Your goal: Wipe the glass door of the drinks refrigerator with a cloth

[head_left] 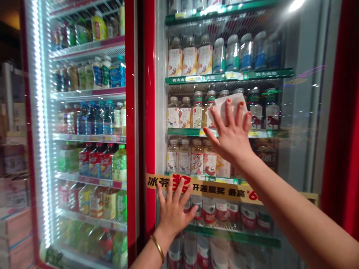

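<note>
My right hand (231, 131) lies flat against the glass door (297, 123) of a drinks fridge, fingers spread, pressing a white cloth (232, 103) onto the glass at about the third shelf. My left hand (174, 207) is open too, palm flat on the same door lower down, on a yellow banner sticker (224, 191) with red and black characters. A gold bangle (157, 247) sits on my left wrist. Behind the glass stand rows of tea and water bottles (190, 56) on green-edged shelves.
A second red-framed fridge (89, 130) stands to the left, lit by a white strip light and full of bottled drinks. Stacked cardboard boxes (14, 224) sit at the far left. A red panel (344, 112) borders the right side.
</note>
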Demonstrator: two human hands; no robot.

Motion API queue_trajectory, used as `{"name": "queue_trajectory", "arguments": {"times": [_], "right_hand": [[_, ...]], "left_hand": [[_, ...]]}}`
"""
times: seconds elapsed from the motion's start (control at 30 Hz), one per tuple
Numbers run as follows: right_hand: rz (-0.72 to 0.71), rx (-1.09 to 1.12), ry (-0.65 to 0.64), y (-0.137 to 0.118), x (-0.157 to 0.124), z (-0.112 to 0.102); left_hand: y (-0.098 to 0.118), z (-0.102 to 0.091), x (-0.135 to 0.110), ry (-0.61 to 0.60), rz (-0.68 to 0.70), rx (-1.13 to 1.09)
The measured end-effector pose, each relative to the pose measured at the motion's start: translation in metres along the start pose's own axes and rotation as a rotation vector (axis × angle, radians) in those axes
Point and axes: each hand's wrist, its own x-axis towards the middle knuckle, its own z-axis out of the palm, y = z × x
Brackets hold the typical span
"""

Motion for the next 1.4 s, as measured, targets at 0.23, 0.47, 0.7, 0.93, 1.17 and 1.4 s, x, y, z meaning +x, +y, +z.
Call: {"name": "queue_trajectory", "arguments": {"times": [0.23, 0.47, 0.7, 0.93, 1.17, 1.4], "right_hand": [[-0.833, 0.118, -0.252, -0.073, -0.039, 0.038], [-0.076, -0.025, -0.059, -0.015, 0.093, 0.007], [-0.842, 0.043, -0.246, -0.077, 0.007, 0.039], [-0.294, 0.028, -0.069, -0.057, 0.098, 0.034], [-0.601, 0.067, -0.277, -0.077, -0.013, 0.029], [0.332, -0.192, -0.085, 0.082, -0.169, -0.029]], "left_hand": [[-0.002, 0.007, -0.007, 0.034, -0.040, -0.022], [-0.002, 0.003, -0.001, 0.009, -0.022, -0.018], [-0.003, 0.008, -0.009, 0.029, -0.029, -0.007], [-0.003, 0.005, -0.006, 0.002, -0.010, 0.017], [-0.004, 0.009, -0.010, 0.017, -0.051, -0.021], [-0.001, 0.004, -0.003, 0.014, -0.026, -0.057]]}}
